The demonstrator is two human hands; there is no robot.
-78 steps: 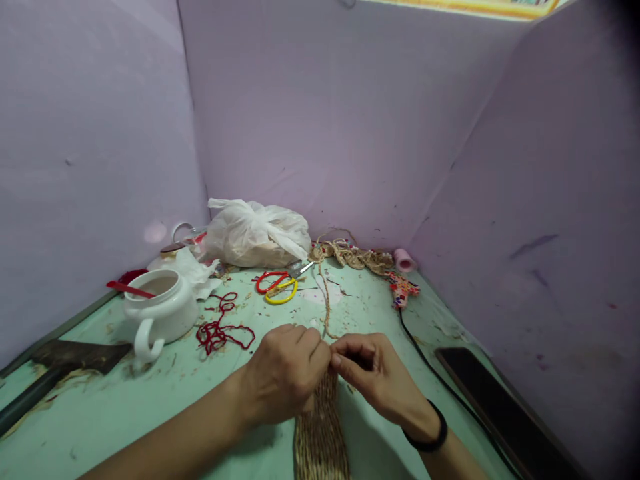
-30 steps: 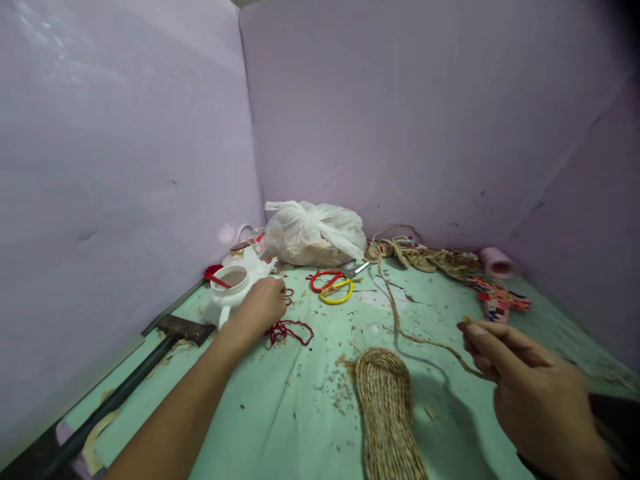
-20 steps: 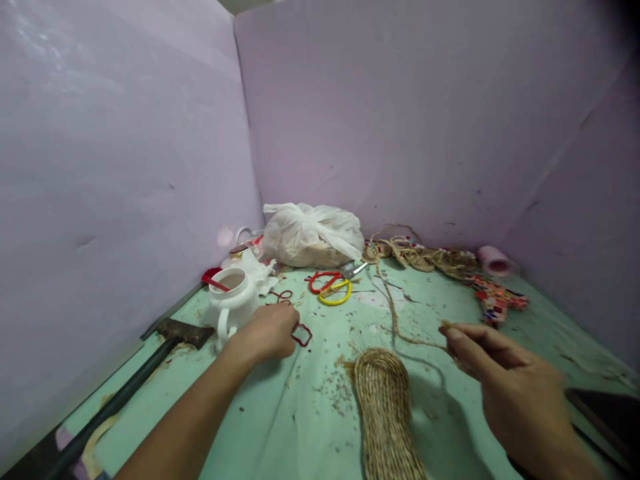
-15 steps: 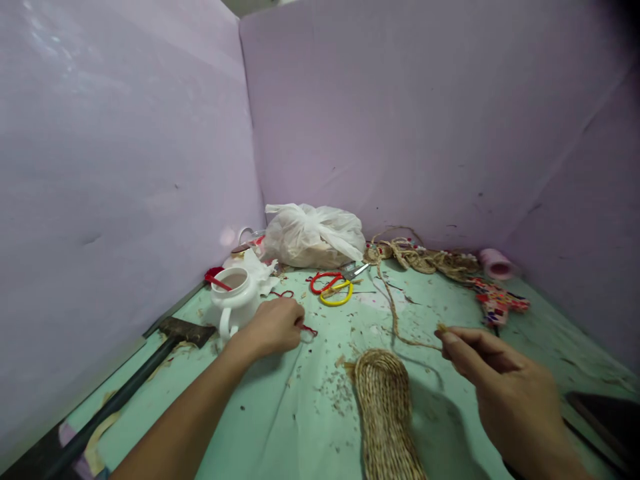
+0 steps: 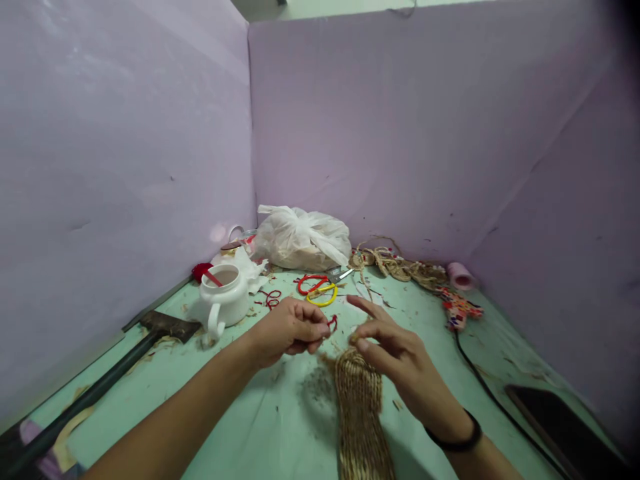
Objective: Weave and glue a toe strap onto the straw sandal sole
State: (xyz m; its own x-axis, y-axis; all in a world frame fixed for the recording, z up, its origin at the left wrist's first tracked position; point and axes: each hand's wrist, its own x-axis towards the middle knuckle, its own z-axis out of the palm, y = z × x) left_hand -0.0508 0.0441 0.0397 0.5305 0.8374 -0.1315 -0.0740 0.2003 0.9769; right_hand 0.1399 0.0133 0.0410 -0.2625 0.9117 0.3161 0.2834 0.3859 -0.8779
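Observation:
My left hand (image 5: pixel 299 329) is closed in a pinch on a length of red yarn (image 5: pixel 333 324), whose end sticks out past the fingertips. Just to its right, my right hand (image 5: pixel 393 343) has thumb and index finger pinched on the end of a straw-coloured braided cord (image 5: pixel 367 288), and its other fingers are raised. Below that hand lies a woven straw sole (image 5: pixel 361 407), its rounded top partly covered by the fingers. More red yarn (image 5: pixel 273 299) curls on the table behind my left hand. Scissors (image 5: pixel 320 288) with one red and one yellow handle lie beyond both hands.
At left stand a white pot (image 5: pixel 225 297) and a hammer-like tool (image 5: pixel 165 327) with a dark handle. A knotted white plastic bag (image 5: pixel 305 237), straw braids (image 5: pixel 400 265), a pink spool (image 5: pixel 460 276) and a beaded piece (image 5: pixel 457 308) line the back. A dark phone-like slab (image 5: pixel 560 430) lies right.
My left hand has lifted the red yarn off the table and moved right. My right hand has come left with the cord end, over the top of the straw sole.

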